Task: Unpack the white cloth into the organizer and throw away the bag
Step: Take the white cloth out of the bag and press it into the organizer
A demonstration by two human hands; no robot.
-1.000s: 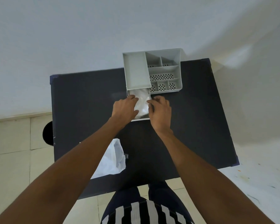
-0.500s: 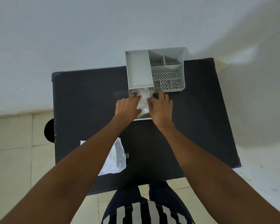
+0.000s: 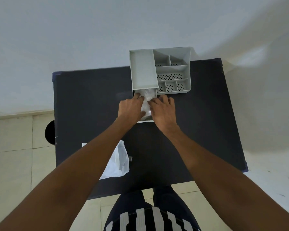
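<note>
A grey organizer (image 3: 172, 70) with several compartments stands at the far edge of the black table (image 3: 90, 105). Its drawer (image 3: 145, 121) is pulled out toward me, and the white cloth (image 3: 147, 101) lies inside it. My left hand (image 3: 130, 109) presses on the cloth from the left, and my right hand (image 3: 163, 110) presses on it from the right, fingers spread over the drawer's side. The empty white plastic bag (image 3: 118, 162) lies flat near the table's front edge, partly hidden under my left forearm.
A pale wall rises behind the table. Tiled floor shows on the left and in front, with a dark round object (image 3: 50, 132) beside the table's left edge. My legs and striped clothing (image 3: 150, 215) are just below the front edge.
Both hands have slid a little farther into the drawer over the cloth. The view has shifted slightly, so the organizer sits more to the right.
</note>
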